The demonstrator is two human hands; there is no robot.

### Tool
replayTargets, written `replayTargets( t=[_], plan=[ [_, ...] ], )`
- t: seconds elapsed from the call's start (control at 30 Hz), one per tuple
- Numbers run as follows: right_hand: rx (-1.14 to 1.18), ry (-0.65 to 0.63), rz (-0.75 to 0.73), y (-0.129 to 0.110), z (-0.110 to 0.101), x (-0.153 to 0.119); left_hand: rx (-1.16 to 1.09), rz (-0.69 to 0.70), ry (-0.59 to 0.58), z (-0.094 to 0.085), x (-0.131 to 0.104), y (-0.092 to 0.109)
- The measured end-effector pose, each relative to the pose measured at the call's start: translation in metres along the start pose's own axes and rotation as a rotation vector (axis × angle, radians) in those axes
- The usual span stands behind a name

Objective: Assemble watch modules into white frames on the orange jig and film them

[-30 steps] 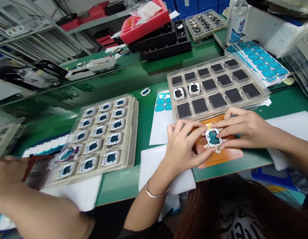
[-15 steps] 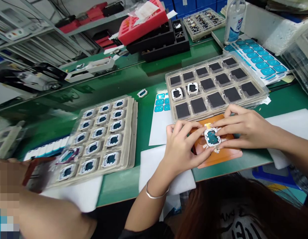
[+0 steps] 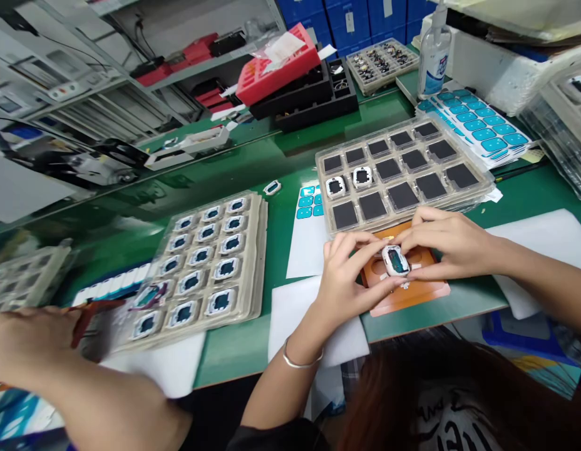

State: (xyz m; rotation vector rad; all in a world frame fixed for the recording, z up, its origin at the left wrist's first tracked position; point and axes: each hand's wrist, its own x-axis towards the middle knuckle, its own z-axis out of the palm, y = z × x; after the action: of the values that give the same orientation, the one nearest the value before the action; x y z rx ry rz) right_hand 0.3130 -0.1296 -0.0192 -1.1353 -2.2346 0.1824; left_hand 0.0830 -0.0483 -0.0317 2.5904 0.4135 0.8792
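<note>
A white rounded frame with a teal centre (image 3: 396, 260) is held slightly tilted over an orange mat (image 3: 434, 289). My left hand (image 3: 349, 269), with a silver bangle at the wrist, grips its left side between thumb and fingertips. On the opposite edge, the fingers and thumb of my right hand (image 3: 447, 243) close round the same frame. Small white pieces stick out from under it. Just beyond the mat is a clear tray (image 3: 389, 220) of dark squares, with a white frame (image 3: 362, 177) and another (image 3: 336, 186) in it.
Stacked trays of white frames (image 3: 258, 282) are on the left. Another person's arm (image 3: 97, 388) reaches in at lower left. Teal sticker sheets (image 3: 494, 128), a clear pump bottle (image 3: 434, 59) and a red tray (image 3: 276, 69) sit farther back. White foam sheets (image 3: 309, 300) flank the mat.
The frame in my hands has tipped from nearly flat to a steeper tilt, and my fingers have shifted slightly around it. The whole view has shifted a little. The other person's hand now shows more fully.
</note>
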Motion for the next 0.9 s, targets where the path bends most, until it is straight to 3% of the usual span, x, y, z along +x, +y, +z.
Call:
replayTargets(
  t=[0.17, 0.33, 0.5, 0.73, 0.9],
  plan=[
    [0.425, 0.1, 0.081, -0.005, 0.01, 0.002, -0.019, 0.178, 0.011, 0.005, 0.0, -0.001],
    [0.912, 0.019, 0.181, -0.009, 0.012, 0.002, -0.036, 0.166, 0.07, 0.004, 0.0, 0.002],
    [1.029, -0.074, 0.283, -0.008, 0.008, 0.001, -0.097, 0.161, 0.165, 0.004, 0.001, 0.003],
    [0.909, -0.109, 0.153, 0.004, 0.009, 0.003, -0.308, 0.056, 0.23, 0.01, 0.0, 0.001],
    [1.038, 0.038, 0.261, -0.003, 0.012, 0.006, -0.585, 0.076, 0.292, 0.009, -0.002, 0.001]
  ],
)
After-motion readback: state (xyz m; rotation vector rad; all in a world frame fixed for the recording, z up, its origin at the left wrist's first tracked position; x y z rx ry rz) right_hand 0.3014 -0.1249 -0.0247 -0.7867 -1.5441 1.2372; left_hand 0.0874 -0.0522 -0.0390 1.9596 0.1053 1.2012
